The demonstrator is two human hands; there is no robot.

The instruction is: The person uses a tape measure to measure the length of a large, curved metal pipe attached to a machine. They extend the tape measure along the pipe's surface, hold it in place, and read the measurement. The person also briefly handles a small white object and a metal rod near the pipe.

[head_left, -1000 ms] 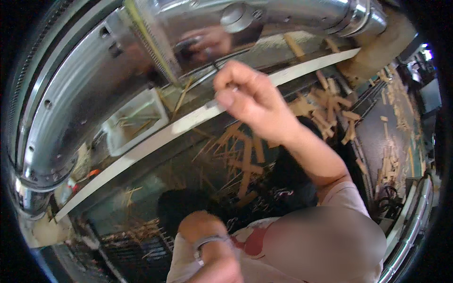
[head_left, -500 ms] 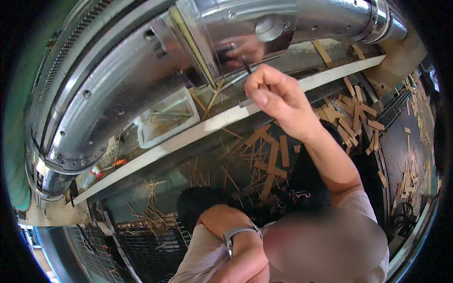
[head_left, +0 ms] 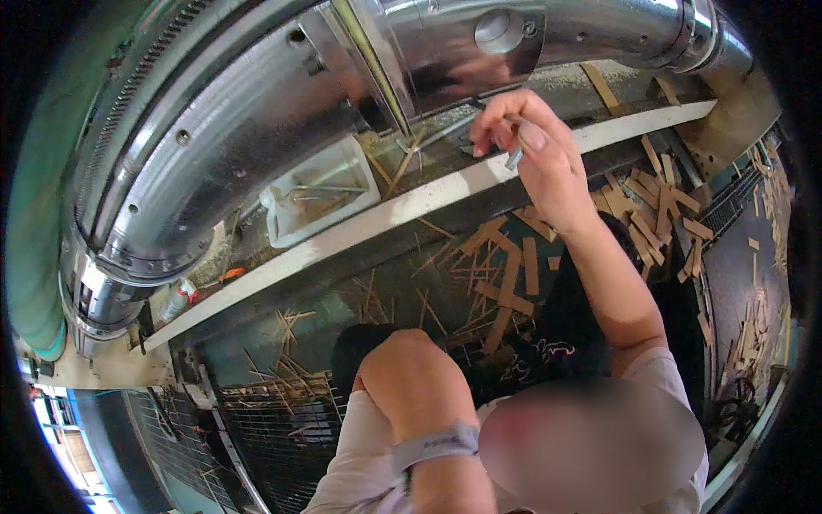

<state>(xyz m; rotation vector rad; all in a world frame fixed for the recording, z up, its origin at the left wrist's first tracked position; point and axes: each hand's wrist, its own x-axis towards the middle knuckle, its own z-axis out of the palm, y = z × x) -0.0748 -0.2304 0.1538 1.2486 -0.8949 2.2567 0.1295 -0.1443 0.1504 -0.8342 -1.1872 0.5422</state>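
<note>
My right hand (head_left: 544,158) is raised over the white bar, with its fingers closed around a slim metal rod (head_left: 514,158). One end of the rod shows below the thumb; the rest is mostly behind the fingers. Just beyond the fingertips curves a large shiny metal cylinder (head_left: 282,120), crossed by a narrow slot with a yellowish strip (head_left: 368,56). My left arm is bent back toward my body, a grey band (head_left: 437,447) round its wrist. Of my left hand (head_left: 454,499) only a part shows at the lower edge, and its fingers are hidden.
A long white bar (head_left: 428,197) runs across in front of the cylinder. Behind it sits a translucent plastic box (head_left: 325,214) holding thin sticks. A small bottle (head_left: 177,300) stands at left. Cardboard scraps (head_left: 514,274) and thin strips litter the area below, near a wire grid (head_left: 274,428).
My right hand has turned and drawn slightly back from the cylinder, bringing the rod's end into sight. My left forearm has shifted downward. The whole view has moved a little.
</note>
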